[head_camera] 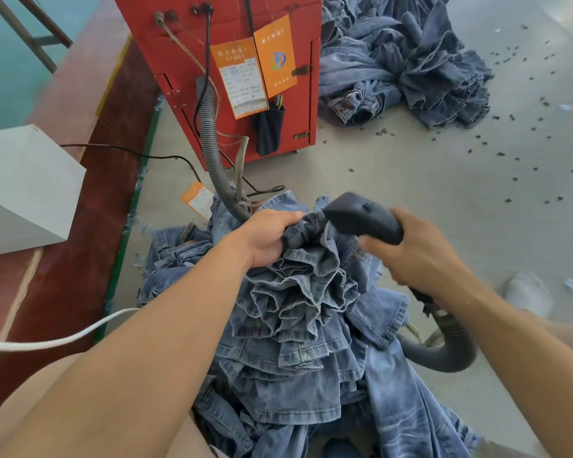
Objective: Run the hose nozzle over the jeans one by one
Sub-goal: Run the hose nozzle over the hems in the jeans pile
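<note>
A stack of blue jeans (298, 312) lies in front of me, hems fanned out in layers. My left hand (265, 236) grips the bunched top edge of the jeans. My right hand (417, 252) holds the black hose nozzle (361, 216) by its handle. The nozzle's mouth touches the denim right beside my left fingers. A grey ribbed hose (450, 342) curves away from the handle below my right wrist.
A red machine (232, 34) with orange tags stands ahead, a ribbed hose (212, 153) dropping from it. Another heap of jeans (404, 64) lies at the back right. Dark lint specks dot the grey floor (477, 153). A white box (24, 186) sits left.
</note>
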`<state>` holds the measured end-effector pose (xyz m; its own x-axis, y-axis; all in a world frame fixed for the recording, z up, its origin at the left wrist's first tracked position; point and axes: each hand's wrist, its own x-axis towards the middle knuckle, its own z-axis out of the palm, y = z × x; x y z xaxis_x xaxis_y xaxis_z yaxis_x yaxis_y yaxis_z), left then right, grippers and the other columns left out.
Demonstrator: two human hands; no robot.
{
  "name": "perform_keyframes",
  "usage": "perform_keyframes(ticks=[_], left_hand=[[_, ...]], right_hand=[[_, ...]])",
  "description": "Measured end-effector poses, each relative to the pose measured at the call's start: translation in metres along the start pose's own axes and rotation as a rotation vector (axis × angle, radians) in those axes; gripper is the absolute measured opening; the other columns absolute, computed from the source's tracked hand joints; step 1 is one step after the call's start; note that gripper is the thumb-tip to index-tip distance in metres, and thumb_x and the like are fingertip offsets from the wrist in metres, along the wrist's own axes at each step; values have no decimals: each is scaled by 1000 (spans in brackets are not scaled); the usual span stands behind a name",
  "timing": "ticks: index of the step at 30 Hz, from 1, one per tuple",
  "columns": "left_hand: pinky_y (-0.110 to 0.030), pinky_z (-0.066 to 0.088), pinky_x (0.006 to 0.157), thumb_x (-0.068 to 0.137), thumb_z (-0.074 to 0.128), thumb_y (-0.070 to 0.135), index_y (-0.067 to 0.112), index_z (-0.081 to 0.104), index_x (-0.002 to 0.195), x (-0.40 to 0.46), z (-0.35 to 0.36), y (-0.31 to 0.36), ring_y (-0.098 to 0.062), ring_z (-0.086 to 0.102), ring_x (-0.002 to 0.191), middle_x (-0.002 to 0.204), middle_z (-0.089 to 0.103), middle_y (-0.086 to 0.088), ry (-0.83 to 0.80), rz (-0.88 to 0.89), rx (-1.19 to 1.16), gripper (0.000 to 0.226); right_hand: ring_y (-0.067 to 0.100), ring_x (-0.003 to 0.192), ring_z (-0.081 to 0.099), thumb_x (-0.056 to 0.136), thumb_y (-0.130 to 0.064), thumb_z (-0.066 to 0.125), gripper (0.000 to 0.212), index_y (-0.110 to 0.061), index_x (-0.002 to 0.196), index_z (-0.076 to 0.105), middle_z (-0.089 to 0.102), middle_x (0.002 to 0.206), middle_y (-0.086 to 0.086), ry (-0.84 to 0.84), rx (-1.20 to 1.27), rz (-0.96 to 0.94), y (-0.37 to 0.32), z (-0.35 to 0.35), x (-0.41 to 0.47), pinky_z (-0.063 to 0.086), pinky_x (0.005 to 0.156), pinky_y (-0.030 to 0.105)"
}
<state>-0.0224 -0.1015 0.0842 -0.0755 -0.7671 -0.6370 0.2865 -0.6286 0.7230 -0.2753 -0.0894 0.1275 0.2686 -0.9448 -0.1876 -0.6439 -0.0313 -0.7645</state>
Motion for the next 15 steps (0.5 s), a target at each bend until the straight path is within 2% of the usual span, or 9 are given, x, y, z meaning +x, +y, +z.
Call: perform_keyframes(ticks=[2, 4, 6, 8, 10, 13, 15], left_hand=[[-44, 51, 106, 107, 49, 9, -6, 65, 123, -1, 4, -1, -30, 69, 109, 122, 69, -23, -23, -1, -1, 27], [-37, 59, 94, 108, 47, 11, -1, 70, 113, -3, 4, -3, -26, 74, 98, 111, 74, -18, -61, -14, -9, 26], [-36, 60, 89, 108, 47, 11, -1, 69, 118, -4, 2, -4, -26, 74, 102, 113, 75, -18, -73, -23, -25, 27], [-41, 56, 98, 108, 48, 12, -4, 63, 131, -5, -2, -5, -33, 68, 118, 127, 69, -22, -65, -33, -32, 32], [-45, 50, 107, 108, 49, 13, -5, 59, 137, -3, -4, -6, -35, 63, 127, 134, 65, -23, -49, -40, -38, 36], [-42, 48, 110, 109, 49, 16, 3, 63, 134, 5, -7, -6, -29, 64, 126, 132, 69, -17, -38, -10, -5, 32], [-37, 56, 97, 109, 47, 16, 10, 71, 120, 6, -5, -4, -25, 71, 114, 118, 75, -14, -35, 32, 74, 28]], right_hand=[[2, 48, 60, 90, -37, 75, 18, -40, 100, 61, 65, 66, -8, -76, -66, -32, -2, 16, -1, 46, 45, 20], [4, 49, 60, 92, -37, 73, 18, -35, 105, 62, 65, 71, -6, -65, -78, -25, -7, 26, 7, 52, 47, 27], [9, 52, 61, 93, -35, 72, 21, -30, 111, 62, 67, 75, -3, 19, -24, 20, -9, 24, 19, 59, 55, 37], [12, 50, 60, 94, -33, 72, 22, -28, 113, 62, 66, 74, 1, 91, 82, 77, -7, 13, 26, 58, 52, 37], [12, 47, 58, 94, -33, 73, 22, -28, 111, 62, 65, 70, 3, 78, 150, 90, -2, 2, 21, 54, 45, 31], [4, 45, 58, 91, -35, 75, 19, -37, 106, 62, 63, 63, -9, -14, 50, 13, 1, 5, 5, 48, 47, 25], [3, 57, 59, 92, -39, 74, 22, -38, 111, 61, 63, 70, -14, -17, -84, -55, 0, 13, 1, 43, 56, 25]])
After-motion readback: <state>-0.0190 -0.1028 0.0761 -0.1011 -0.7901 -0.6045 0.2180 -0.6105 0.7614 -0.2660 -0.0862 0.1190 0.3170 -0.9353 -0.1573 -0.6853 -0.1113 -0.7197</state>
